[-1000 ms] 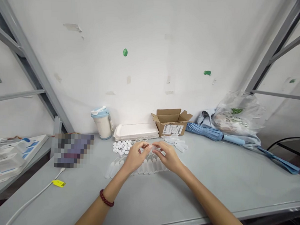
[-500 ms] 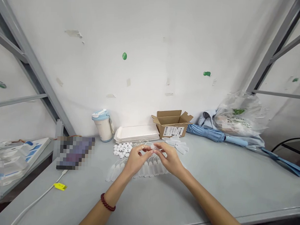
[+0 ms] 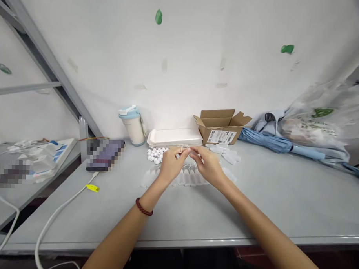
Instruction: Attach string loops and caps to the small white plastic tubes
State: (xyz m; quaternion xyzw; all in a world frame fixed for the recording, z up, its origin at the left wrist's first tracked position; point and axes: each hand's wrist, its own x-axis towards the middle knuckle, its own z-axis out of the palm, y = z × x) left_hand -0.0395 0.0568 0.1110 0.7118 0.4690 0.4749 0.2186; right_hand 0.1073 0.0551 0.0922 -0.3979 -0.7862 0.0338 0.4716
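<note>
My left hand (image 3: pixel 172 162), with a red bead bracelet on its wrist, is closed in a pinch on a thin white cord loop (image 3: pixel 185 146) that arches above the fingertips. Against it, my right hand (image 3: pixel 208 163) is also pinched, its fingertips touching the left ones; whatever lies between them is hidden. Below the hands, a row of translucent plastic tubes (image 3: pixel 187 178) with thin loops lies on the table, partly covered by my wrists. A heap of small white caps (image 3: pixel 155 155) sits left of my left hand. More flat translucent pieces (image 3: pixel 230 155) lie beyond my right hand.
White trays (image 3: pixel 176 137) are stacked by the wall, beside an open cardboard box (image 3: pixel 222 132). A cup with a blue lid (image 3: pixel 133 127) stands left of them. A folded blue umbrella (image 3: pixel 266 141) and a plastic bag (image 3: pixel 312 123) lie right. A phone (image 3: pixel 105 155) with a white cable is left.
The view has tilted down and shifted left, so the table's front edge shows more. My hands stay fingertip to fingertip; the translucent piece between them is now hidden and the loop stands up.
</note>
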